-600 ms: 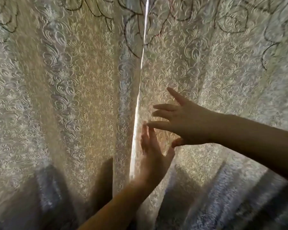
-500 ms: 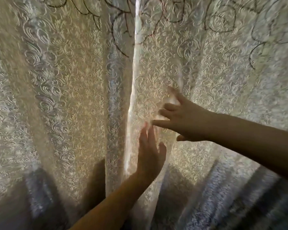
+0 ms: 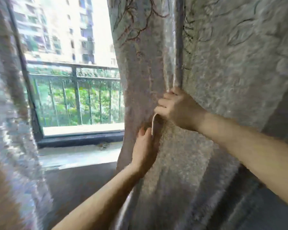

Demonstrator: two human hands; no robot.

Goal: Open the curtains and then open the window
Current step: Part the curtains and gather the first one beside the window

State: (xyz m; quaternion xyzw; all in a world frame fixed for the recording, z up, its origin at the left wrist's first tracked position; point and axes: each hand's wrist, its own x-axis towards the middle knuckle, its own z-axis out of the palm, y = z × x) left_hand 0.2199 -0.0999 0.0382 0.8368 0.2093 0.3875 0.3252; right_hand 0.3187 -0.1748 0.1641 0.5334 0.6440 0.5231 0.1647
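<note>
Two patterned beige curtains hang in front of me. The right curtain (image 3: 214, 67) is bunched toward the right. My right hand (image 3: 176, 108) is shut on a fold of it at mid-height. Just below, my left hand (image 3: 144, 150) grips the same curtain's inner edge, fingers curled into the fabric. The left curtain (image 3: 5, 113) hangs blurred at the left edge of view. Between them the window (image 3: 70, 80) shows, its dark frame and glass shut, with a balcony railing and buildings beyond.
A dark window frame post (image 3: 23, 67) runs down beside the left curtain. A pale sill (image 3: 76, 151) lies below the glass, with a dark wall under it. A metal railing (image 3: 76, 90) and green trees stand outside.
Both hands went from open at the narrow gap to gripping the right curtain, which has been pulled right. The gap has widened and the window is now visible.
</note>
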